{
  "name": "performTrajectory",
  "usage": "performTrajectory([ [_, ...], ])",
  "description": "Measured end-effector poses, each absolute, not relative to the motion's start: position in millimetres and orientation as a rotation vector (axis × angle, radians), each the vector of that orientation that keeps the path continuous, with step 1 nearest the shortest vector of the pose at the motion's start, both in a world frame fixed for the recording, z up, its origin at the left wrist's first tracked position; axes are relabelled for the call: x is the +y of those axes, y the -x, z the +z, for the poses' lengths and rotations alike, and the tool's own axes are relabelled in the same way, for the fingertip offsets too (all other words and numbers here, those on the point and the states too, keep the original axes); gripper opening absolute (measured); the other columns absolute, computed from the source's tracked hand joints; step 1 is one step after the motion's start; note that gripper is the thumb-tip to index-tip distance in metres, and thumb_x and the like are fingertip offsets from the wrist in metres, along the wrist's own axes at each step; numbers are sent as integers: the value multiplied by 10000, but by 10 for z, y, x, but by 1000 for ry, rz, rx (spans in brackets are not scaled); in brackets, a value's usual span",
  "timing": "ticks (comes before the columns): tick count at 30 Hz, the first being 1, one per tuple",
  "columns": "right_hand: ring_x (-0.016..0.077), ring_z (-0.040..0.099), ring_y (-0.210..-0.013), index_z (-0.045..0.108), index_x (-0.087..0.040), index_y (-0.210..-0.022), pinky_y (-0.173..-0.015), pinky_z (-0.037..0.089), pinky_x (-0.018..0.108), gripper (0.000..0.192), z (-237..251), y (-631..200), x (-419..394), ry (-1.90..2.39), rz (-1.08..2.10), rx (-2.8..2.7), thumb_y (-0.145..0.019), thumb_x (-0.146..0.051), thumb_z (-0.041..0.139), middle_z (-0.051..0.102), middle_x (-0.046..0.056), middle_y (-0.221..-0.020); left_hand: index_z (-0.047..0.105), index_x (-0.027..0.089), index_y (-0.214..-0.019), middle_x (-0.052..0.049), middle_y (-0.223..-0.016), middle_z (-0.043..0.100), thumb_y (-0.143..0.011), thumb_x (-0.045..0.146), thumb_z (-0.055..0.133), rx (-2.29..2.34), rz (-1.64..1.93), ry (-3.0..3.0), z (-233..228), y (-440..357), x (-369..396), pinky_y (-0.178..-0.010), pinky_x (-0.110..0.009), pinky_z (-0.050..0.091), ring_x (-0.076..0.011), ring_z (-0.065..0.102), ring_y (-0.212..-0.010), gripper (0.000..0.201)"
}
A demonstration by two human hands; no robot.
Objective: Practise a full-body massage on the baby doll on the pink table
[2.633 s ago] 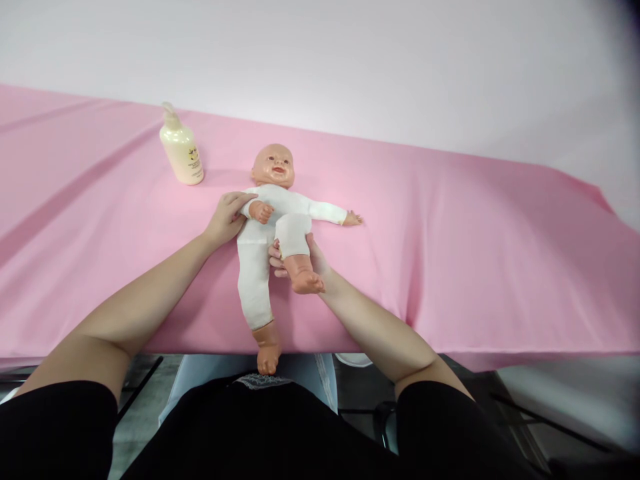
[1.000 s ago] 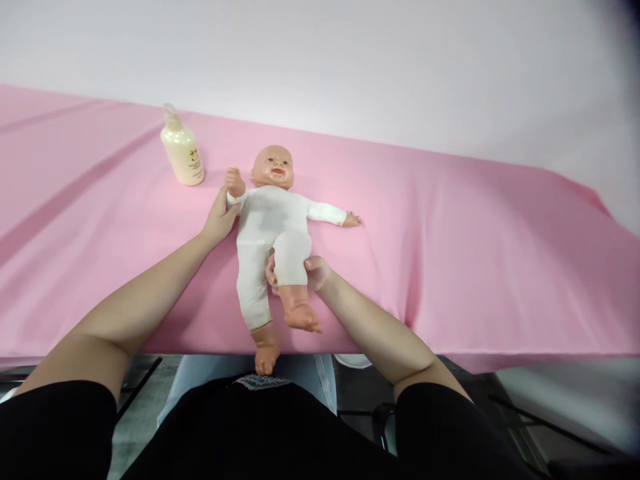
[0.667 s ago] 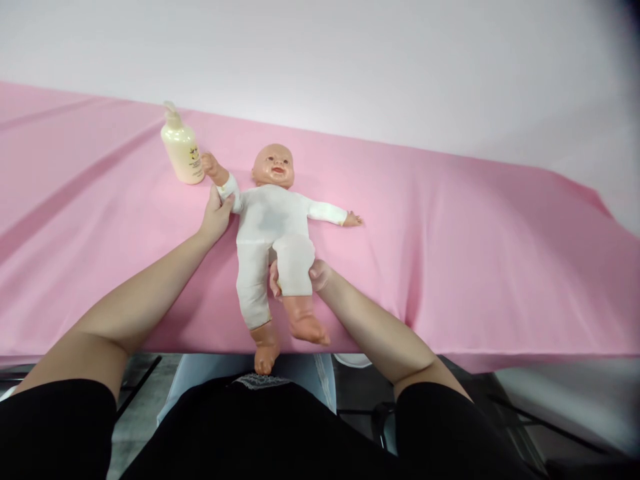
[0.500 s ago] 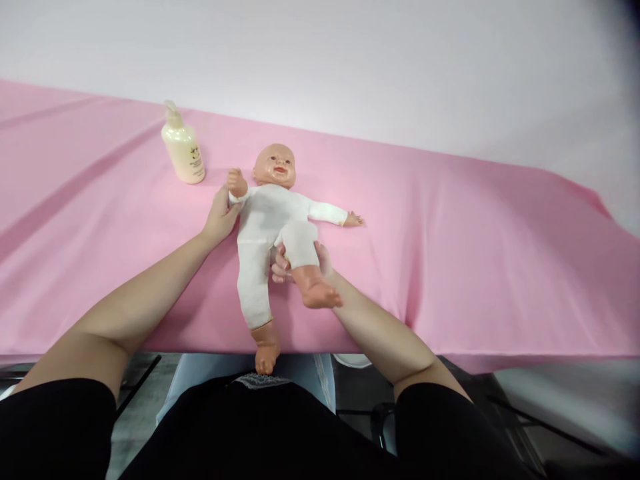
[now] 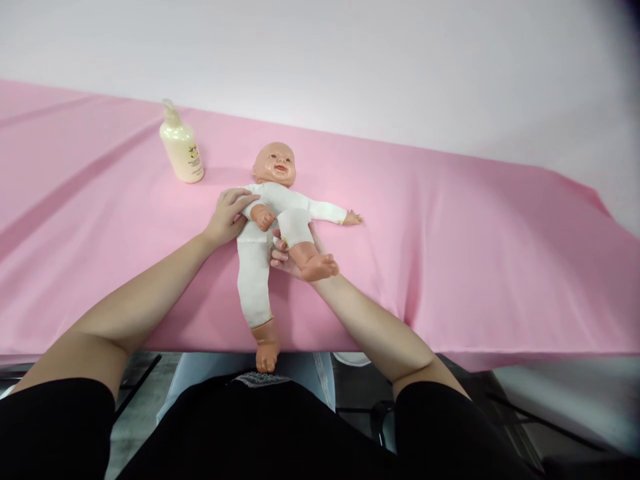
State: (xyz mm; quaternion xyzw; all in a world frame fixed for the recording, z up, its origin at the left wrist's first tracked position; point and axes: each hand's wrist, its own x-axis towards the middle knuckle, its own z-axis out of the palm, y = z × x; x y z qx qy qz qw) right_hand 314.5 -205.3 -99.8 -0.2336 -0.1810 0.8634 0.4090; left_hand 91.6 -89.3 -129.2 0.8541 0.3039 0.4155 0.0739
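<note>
Head-cam view, looking down at a plastic baby doll in a white cloth bodysuit (image 5: 267,230), lying face up on a pink cloth-covered table (image 5: 450,253). Doll's head points away from the person; one straight leg reaches past the table's near edge. Left hand (image 5: 227,217) is at the doll's shoulder w/ fingers curled round its upper arm, folding that arm across the chest. Right hand (image 5: 295,257) sits under the doll's other leg, fingers wrapped loosely round the calf, leg bent & lifted toward the belly, bare foot pointing right. Doll's far arm lies stretched out flat on the cloth. A cream plastic pump bottle (image 5: 181,147) stands upright beyond & left of the doll's head, near it, not touching
</note>
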Motion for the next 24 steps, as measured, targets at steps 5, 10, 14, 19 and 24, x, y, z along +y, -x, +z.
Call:
performTrajectory([
  [5, 130, 426, -581, 645, -205, -1063, -645, 454, 312, 741, -1007, -3146, -2137, 493, 2173, -545, -869, -852, 340, 583, -6, -730, 604, 240, -1327, -130, -1299, 628, -950, 317, 518, 998, 1228, -2502, -1293, -906, -866, -1127, -524, 396, -300, 547, -1249, 394],
  [10, 141, 526, -654, 621, -169, -1154, -716, 498, 353, 704, -1218, -3207, -2208, 342, 2191, -742, -838, -789, 509, 672, 44, -845, 519, 199, -1355, -149, -1311, 621, -992, 481, 515, 1013, 1362, -2272, -1373, -885, -738, -1108, -491, 445, -298, 565, -1270, 460],
  [14, 176, 644, -758, 587, -128, -1177, -760, 534, 354, 830, -1396, -3262, -2181, 230, 2274, -926, -660, -760, 733, 722, 81, -929, 479, 215, -1344, -133, -1282, 608, -959, 584, 557, 980, 1482, -1946, -1493, -876, -619, -1145, -473, 427, -290, 555, -1295, 538],
  [19, 210, 706, -915, 542, -148, -1177, -888, 551, 388, 763, -1291, -3275, -2169, 325, 2534, -1214, -758, -778, 643, 748, 127, -1038, 524, 240, -1184, -80, -1135, 621, -892, 654, 633, 981, 1569, -1606, -1586, -859, -543, -1104, -475, 469, -271, 606, -1185, 518],
  [24, 251, 725, -999, 544, -155, -1215, -987, 527, 427, 903, -1107, -3250, -2193, 129, 2628, -1431, -600, -769, 790, 746, 149, -1129, 525, 256, -1166, -82, -1158, 613, -847, 725, 643, 994, 1606, -1514, -1613, -835, -505, -1074, -453, 490, -265, 609, -1169, 580],
])
